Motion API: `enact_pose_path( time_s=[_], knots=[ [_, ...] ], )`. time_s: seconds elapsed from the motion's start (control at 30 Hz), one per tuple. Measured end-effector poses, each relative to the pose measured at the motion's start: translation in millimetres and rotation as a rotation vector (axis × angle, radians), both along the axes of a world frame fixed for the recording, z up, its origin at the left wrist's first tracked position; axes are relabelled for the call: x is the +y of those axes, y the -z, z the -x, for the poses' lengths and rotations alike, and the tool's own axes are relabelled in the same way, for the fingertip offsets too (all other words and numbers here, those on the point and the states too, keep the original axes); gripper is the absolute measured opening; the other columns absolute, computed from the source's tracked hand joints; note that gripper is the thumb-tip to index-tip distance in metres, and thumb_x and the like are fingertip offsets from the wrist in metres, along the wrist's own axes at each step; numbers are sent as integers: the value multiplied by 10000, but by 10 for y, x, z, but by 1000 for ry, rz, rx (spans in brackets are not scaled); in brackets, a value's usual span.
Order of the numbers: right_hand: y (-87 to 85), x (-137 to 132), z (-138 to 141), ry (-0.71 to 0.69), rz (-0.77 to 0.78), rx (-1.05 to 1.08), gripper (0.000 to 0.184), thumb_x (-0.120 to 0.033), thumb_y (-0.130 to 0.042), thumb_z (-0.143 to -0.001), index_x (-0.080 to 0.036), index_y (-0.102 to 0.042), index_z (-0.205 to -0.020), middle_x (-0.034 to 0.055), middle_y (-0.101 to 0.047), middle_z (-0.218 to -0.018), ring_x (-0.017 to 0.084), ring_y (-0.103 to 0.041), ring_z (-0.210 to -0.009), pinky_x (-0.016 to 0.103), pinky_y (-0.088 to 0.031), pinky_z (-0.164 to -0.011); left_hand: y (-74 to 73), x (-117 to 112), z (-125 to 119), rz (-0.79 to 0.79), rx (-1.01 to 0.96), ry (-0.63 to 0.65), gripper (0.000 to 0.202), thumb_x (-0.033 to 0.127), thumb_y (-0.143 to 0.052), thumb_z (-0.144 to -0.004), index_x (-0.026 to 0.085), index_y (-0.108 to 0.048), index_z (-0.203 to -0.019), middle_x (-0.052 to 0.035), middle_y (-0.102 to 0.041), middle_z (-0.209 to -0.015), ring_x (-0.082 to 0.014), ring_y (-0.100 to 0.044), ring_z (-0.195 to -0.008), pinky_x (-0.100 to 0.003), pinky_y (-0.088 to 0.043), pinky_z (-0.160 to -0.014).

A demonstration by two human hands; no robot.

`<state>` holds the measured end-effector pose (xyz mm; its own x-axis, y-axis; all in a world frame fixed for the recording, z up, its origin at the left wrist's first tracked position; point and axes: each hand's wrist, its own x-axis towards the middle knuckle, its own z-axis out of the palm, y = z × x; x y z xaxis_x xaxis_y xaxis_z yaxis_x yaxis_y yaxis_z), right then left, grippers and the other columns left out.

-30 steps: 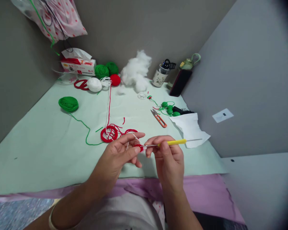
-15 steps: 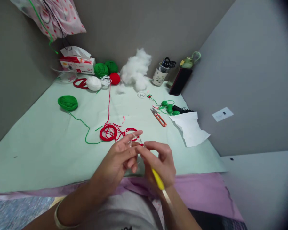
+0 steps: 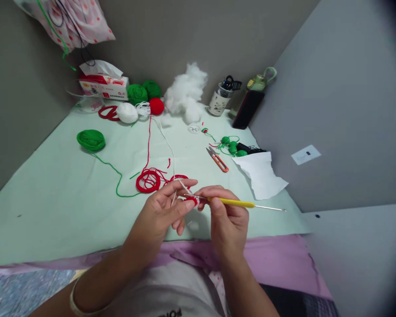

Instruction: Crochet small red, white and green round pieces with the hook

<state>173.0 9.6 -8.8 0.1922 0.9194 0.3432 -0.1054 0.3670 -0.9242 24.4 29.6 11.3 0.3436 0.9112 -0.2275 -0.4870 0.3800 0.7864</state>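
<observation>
My left hand pinches a small red and white crochet piece between thumb and fingers. White yarn runs from the back of the table over its raised index finger. My right hand is closed on a yellow-handled crochet hook, which lies nearly level and points left. Its thin metal tip meets the yarn at the piece's upper edge; the exact stitch is too small to make out. Just beyond my left hand lie a red crocheted ring and a second red ring, partly hidden by my fingers.
Orange thread snips, small green balls and a white paper sheet lie to the right. Behind are white stuffing, a cup, a phone, a white yarn ball and a tissue box. A green yarn ball sits left.
The hook has swung from pointing down toward my wrist to nearly level, as my right hand turned and shifted slightly right. The white yarn now stretches visibly across the table to my left hand.
</observation>
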Motion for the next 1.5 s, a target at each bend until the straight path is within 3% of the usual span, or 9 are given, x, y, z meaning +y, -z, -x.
enact_pose_path(
  time_s=[0.37,0.6,0.77,1.0,1.1,1.23,1.33,1.5],
  knots=[
    [-64,-13,-13,9,-77,39,216,-220,-579,-1056,-252,-793,-1040,36,-718,-958,142,-680,-769,301,-566,-672,-48,5,16,46,-8,-78,374,188,-900,-761,214,-805,-1122,43,-602,-885,29,-388,-436,-129,-420,-407],
    [-40,-85,39,231,-279,-276,240,-140,-549,-1040,-215,-774,-1081,41,-742,-920,170,-675,-808,343,-543,-704,-60,-13,-7,59,-17,-100,365,176,-887,-766,198,-796,-1119,35,-611,-904,31,-404,-433,-127,-414,-407],
    [-24,-95,34,267,-298,-306,249,-143,-539,-1038,-220,-773,-1078,39,-741,-909,180,-677,-806,352,-540,-693,-51,-18,-16,59,-14,-112,377,135,-880,-748,201,-782,-1106,47,-611,-882,30,-395,-432,-123,-407,-407],
    [18,-65,32,120,-202,-199,232,-206,-594,-1047,-296,-791,-1130,43,-801,-1067,198,-702,-965,335,-558,-727,-61,-13,-17,49,-27,-6,589,125,-860,-777,215,-685,-1332,46,-648,-862,10,-386,-434,-125,-405,-393],
    [16,-20,41,56,-132,13,190,-256,-617,-1048,-307,-798,-1082,21,-814,-1034,153,-702,-843,287,-553,-678,-68,6,-3,71,-27,9,689,137,-871,-774,211,-622,-1412,38,-667,-883,15,-379,-424,-124,-397,-387],
    [-22,23,12,-74,13,241,178,-322,-626,-1048,-264,-779,-979,7,-807,-932,101,-674,-660,245,-549,-637,-67,10,10,69,-22,38,662,160,-863,-794,219,-628,-1410,41,-653,-901,16,-397,-420,-135,-423,-391],
    [-54,12,-32,-107,26,218,188,-328,-613,-1054,-241,-755,-965,10,-794,-906,101,-675,-658,245,-556,-650,-64,4,16,46,-14,27,620,133,-869,-757,213,-675,-1341,51,-639,-887,-1,-439,-435,-157,-474,-411],
    [-84,-45,-93,-70,-58,-10,193,-262,-550,-1078,-239,-734,-1022,26,-777,-971,124,-696,-729,283,-582,-699,-58,12,39,-24,61,-36,617,100,-861,-729,220,-694,-1310,58,-627,-868,-39,-511,-490,-186,-539,-454]
  ],
)
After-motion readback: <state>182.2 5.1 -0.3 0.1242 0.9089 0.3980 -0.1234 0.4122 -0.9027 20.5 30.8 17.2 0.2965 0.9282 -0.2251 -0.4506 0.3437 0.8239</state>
